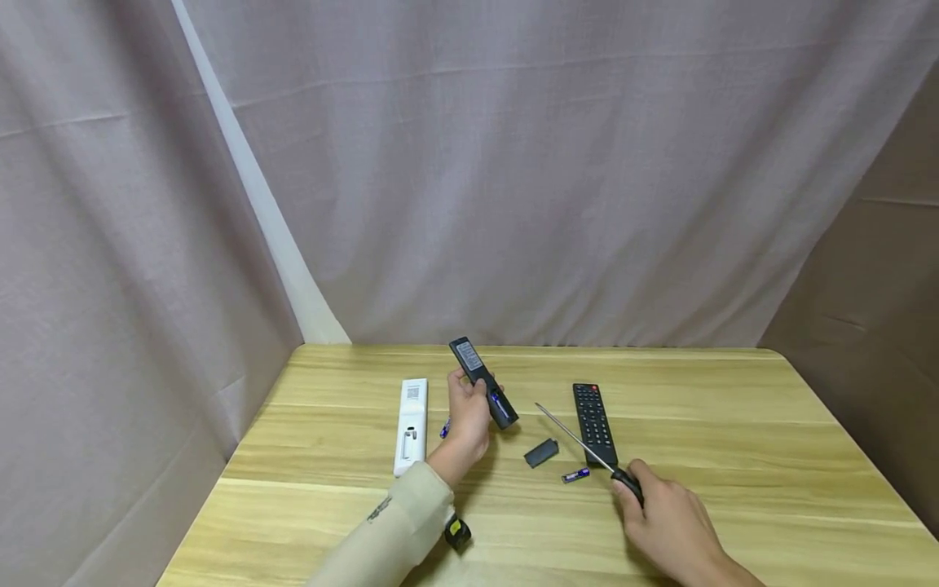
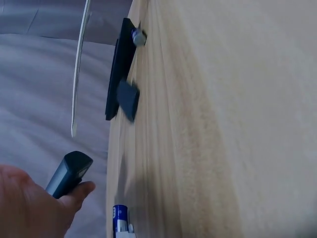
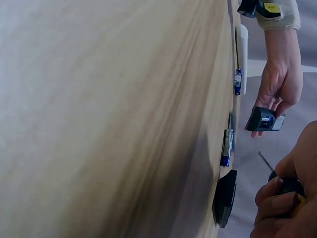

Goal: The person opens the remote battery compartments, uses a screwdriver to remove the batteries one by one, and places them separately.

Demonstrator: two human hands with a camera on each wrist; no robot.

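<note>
Right hand: curled round the handle of a screwdriver point(image 1: 626, 483); the hand point(image 1: 671, 522) covers part of the grip, and its forearm is cut off at the lower edge.
Left sleeve: carries a small black-and-yellow device point(image 1: 458, 534), its make hard to tell.
Loose battery: a blue one point(image 1: 575, 475) on the table point(image 1: 734, 456), just beside the lower end of a black remote point(image 1: 594, 424) lying buttons up.
Cover: a small dark piece point(image 1: 541, 452) lies off by itself, apparently taken from the held remote and not yet fitted back.
Left hand: grasps a second dark remote point(image 1: 469, 359) above the table, back toward the head camera; the fingers beneath this hand point(image 1: 469, 416) are mostly hidden.
Held remote's slot: uncovered, with blue battery showing; whether it is fully seated cannot be told.
Screwdriver tip: near that remote, apart from it.
White remote: back up point(image 1: 412, 408), its slot seemingly open; contents hard to make out.
Other battery: beside the left hand point(image 1: 445, 428), partly hidden by it.
Backdrop: draped curtain point(image 1: 543, 163).
</note>
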